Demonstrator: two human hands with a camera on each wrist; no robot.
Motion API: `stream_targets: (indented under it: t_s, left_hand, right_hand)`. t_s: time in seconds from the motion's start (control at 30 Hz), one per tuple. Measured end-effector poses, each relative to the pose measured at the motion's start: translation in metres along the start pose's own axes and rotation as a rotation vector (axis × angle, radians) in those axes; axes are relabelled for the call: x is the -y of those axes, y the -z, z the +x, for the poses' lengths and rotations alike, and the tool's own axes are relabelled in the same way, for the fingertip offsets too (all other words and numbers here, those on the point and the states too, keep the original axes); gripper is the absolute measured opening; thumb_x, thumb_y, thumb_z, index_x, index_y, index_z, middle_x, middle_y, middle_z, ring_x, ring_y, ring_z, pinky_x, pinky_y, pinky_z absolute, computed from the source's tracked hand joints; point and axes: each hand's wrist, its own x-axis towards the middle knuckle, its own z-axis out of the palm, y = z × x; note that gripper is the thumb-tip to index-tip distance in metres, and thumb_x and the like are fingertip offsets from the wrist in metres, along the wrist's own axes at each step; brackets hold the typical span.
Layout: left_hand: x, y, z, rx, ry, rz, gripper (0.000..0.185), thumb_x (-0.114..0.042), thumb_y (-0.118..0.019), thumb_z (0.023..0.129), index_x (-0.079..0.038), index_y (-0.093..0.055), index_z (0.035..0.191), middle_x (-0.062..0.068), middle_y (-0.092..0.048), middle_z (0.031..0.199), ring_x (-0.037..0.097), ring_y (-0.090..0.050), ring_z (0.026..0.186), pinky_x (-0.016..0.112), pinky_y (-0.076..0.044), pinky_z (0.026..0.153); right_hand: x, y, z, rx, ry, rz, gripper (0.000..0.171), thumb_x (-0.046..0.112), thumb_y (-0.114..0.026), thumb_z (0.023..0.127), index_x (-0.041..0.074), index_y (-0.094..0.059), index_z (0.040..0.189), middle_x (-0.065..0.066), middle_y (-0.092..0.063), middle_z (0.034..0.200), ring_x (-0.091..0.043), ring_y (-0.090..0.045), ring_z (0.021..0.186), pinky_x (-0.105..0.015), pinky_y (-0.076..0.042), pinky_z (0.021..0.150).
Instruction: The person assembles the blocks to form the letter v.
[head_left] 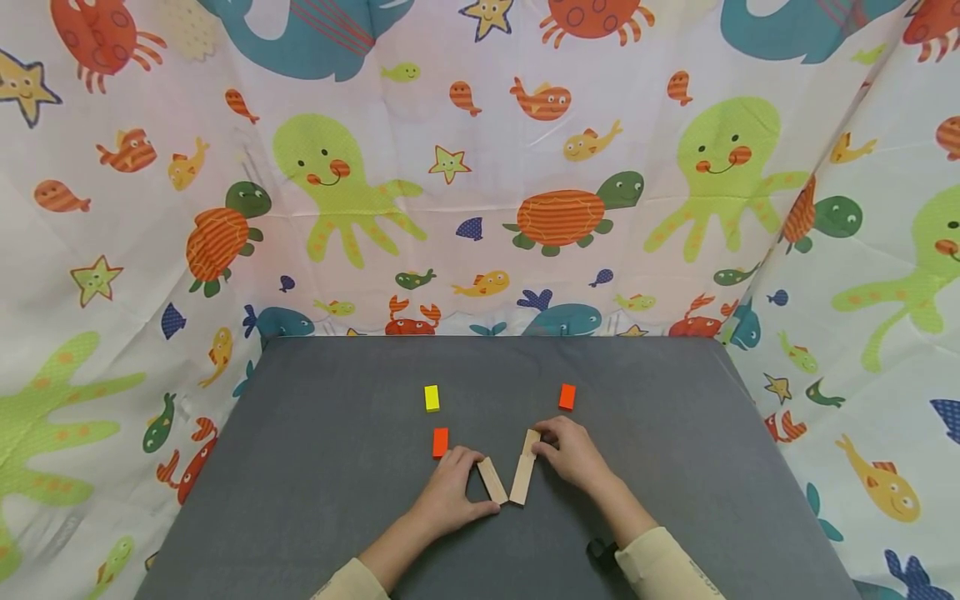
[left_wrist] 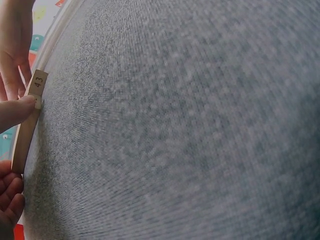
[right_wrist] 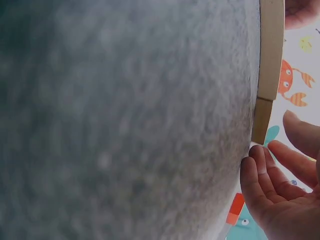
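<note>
On the grey table, plain wooden blocks form a V shape, narrow at the near end. My left hand [head_left: 448, 493] holds the left wooden block [head_left: 492, 481] lengthwise, thumb at the near end and fingers towards the far end. In the left wrist view the thumb [left_wrist: 22, 110] presses on the wood, near a face marked 43 [left_wrist: 38, 81]. The right arm of the V is two wooden blocks [head_left: 521, 482] end to end. Beside its far end is my right hand [head_left: 573, 452]; in the right wrist view its fingers [right_wrist: 265, 175] are loosely bent, thumb apart from the wood.
A yellow block [head_left: 432, 398] and an orange block [head_left: 440, 442] lie beyond the left hand. Another orange block [head_left: 567, 397] lies just beyond the right hand. A curtain [head_left: 480, 167] printed with sea animals hangs behind the grey table [head_left: 337, 433]. A black device [head_left: 600, 552] sits at the right wrist.
</note>
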Motion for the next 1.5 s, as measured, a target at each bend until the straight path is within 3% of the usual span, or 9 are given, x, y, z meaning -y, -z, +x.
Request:
stream_targets:
  t_s: [0.27,0.93,1.23,1.5]
  left_hand:
    - [-0.0008,0.0009,0.0000,-0.004,0.005,0.004,0.075,-0.050,-0.088,0.072,-0.012,-0.059,0.129,0.000,-0.057,0.121,0.019,-0.052,0.116,0.042,-0.048,0.103]
    - [-0.0004,0.0015,-0.0011,-0.007,-0.007,0.007,0.074,-0.050,-0.088,0.072,-0.012,-0.059,0.129,0.000,-0.056,0.121,0.019,-0.052,0.115,0.042,-0.049,0.102]
    - [-0.0007,0.0030,-0.0004,0.022,0.023,-0.016,0.075,-0.051,-0.087,0.073,-0.013,-0.058,0.131,0.000,-0.056,0.122,0.018,-0.051,0.116,0.043,-0.049,0.103]
    - [0.0004,0.0023,-0.0007,0.013,0.007,-0.011,0.075,-0.051,-0.088,0.073,-0.013,-0.059,0.130,0.000,-0.056,0.122,0.018,-0.051,0.116,0.043,-0.049,0.102]
  right_hand:
    - [0.0017,0.0053,-0.0007,-0.045,-0.003,-0.042,0.030,0.009,-0.078,0.087,0.004,-0.072,0.116,-0.011,-0.069,0.108,-0.021,-0.067,0.090,-0.042,-0.057,0.081]
    - [0.0017,0.0009,0.0040,0.026,-0.055,-0.040,0.034,0.012,-0.082,0.083,0.006,-0.073,0.116,-0.007,-0.070,0.108,-0.021,-0.067,0.094,-0.041,-0.057,0.082]
    - [0.0032,0.0007,0.0042,0.031,-0.057,-0.050,0.032,0.013,-0.082,0.084,0.008,-0.074,0.114,-0.006,-0.070,0.105,-0.020,-0.067,0.092,-0.041,-0.057,0.081]
    - [0.0008,0.0035,0.0049,-0.001,-0.033,-0.035,0.029,0.016,-0.081,0.085,0.007,-0.075,0.112,-0.007,-0.070,0.106,-0.019,-0.066,0.090,-0.041,-0.057,0.081]
